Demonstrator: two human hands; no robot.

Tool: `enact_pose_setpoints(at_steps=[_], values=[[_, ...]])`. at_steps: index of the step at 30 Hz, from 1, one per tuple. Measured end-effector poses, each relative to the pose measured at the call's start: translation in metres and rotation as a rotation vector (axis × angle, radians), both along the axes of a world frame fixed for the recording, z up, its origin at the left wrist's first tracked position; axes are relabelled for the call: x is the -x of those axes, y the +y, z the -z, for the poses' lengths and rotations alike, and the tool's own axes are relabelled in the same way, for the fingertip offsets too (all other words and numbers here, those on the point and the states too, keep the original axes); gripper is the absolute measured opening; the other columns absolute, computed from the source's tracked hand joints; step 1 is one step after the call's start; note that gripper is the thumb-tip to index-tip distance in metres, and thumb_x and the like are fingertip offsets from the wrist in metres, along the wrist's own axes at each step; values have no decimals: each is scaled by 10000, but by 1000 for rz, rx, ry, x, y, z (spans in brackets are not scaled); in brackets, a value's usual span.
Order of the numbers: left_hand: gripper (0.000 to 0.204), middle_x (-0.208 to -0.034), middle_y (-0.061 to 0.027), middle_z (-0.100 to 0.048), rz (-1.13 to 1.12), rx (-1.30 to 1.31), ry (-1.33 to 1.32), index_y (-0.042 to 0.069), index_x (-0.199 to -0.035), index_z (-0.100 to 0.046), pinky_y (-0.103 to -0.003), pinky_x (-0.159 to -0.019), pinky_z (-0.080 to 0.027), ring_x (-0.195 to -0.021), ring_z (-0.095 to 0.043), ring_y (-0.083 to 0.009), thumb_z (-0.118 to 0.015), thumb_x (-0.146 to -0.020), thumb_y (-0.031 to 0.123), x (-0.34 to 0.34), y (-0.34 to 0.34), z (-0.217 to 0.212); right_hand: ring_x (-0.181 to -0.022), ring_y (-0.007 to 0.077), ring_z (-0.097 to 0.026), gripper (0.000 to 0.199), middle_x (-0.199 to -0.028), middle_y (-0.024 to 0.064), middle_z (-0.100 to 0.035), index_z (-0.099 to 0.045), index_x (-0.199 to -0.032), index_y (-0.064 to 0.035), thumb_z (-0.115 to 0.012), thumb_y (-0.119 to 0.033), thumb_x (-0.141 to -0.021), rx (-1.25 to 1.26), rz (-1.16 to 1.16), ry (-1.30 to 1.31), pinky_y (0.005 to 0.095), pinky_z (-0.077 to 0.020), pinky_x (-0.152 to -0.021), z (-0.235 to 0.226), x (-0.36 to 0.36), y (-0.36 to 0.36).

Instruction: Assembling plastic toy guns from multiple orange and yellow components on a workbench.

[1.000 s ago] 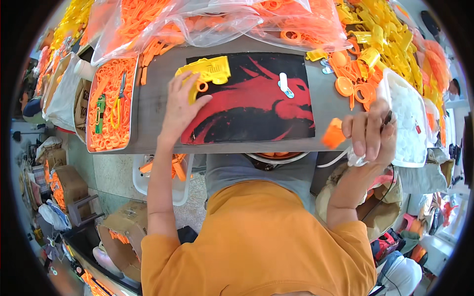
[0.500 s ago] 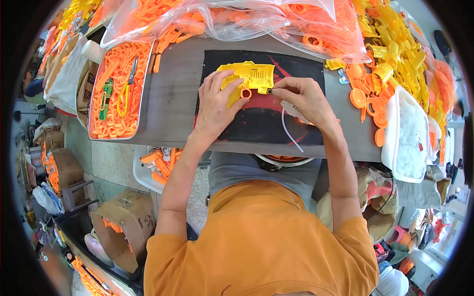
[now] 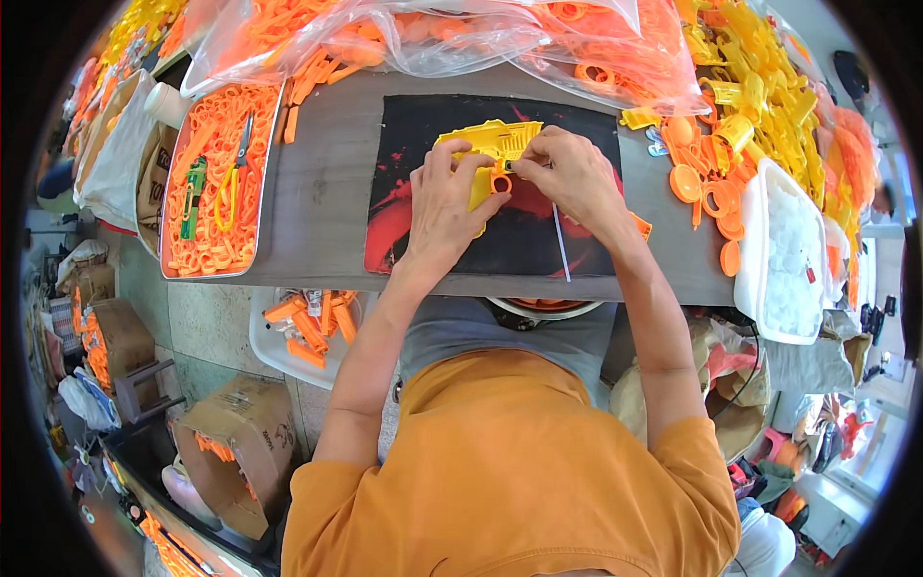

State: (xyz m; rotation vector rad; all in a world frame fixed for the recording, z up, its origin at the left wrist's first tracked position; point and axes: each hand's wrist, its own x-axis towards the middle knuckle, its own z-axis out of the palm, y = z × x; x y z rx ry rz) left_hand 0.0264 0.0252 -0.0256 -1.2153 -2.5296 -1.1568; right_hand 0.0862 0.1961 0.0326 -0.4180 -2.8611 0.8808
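My left hand [image 3: 447,207] grips a yellow plastic toy shell [image 3: 488,137] over the dark mat, fingers on its near left side. An orange ring [image 3: 501,183] sits at the shell's lower edge, near my left thumb. My right hand [image 3: 569,175] is closed in a pinch at a small dark piece [image 3: 509,166], against the shell just above the ring. Part of the shell is hidden by my fingers. A thin white tube [image 3: 561,245] hangs down below my right hand over the mat; its upper end is hidden.
A black and red mat [image 3: 415,240] covers the table's middle. On the left, a tray [image 3: 165,252] holds orange parts, scissors [image 3: 240,171] and a green tool [image 3: 194,199]. Clear bags of orange parts [image 3: 461,43] line the back. Yellow parts and a white bin [image 3: 750,279] stand right.
My right hand has moved left, bringing the small dark piece from the shell's right end to beside the orange ring. The shell has turned slightly, and the white tube hangs straighter.
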Motion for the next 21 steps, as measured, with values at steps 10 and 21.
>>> enact_pose_setpoints(at_steps=[10,21], values=[[395,-1209,-88,-474,-1,-3,-24,108,-1107,-612,-412,-920,-350,-1098,-509,-247,-766,-771,246,-3,3,2,-709,281,-658,264,-761,136,-680,-693,-840,-14,-653,-270,-791,-14,-91,-142,376,-504,-664,-6,11,18],[409,-1208,-86,-475,24,-35,-39,104,-1108,-620,-422,-922,-356,-1080,-521,-249,-777,-762,256,-3,5,5,-802,335,-664,304,-810,146,-688,-719,-830,-30,-643,-310,-741,-33,-190,-156,430,-497,-779,6,23,29]])
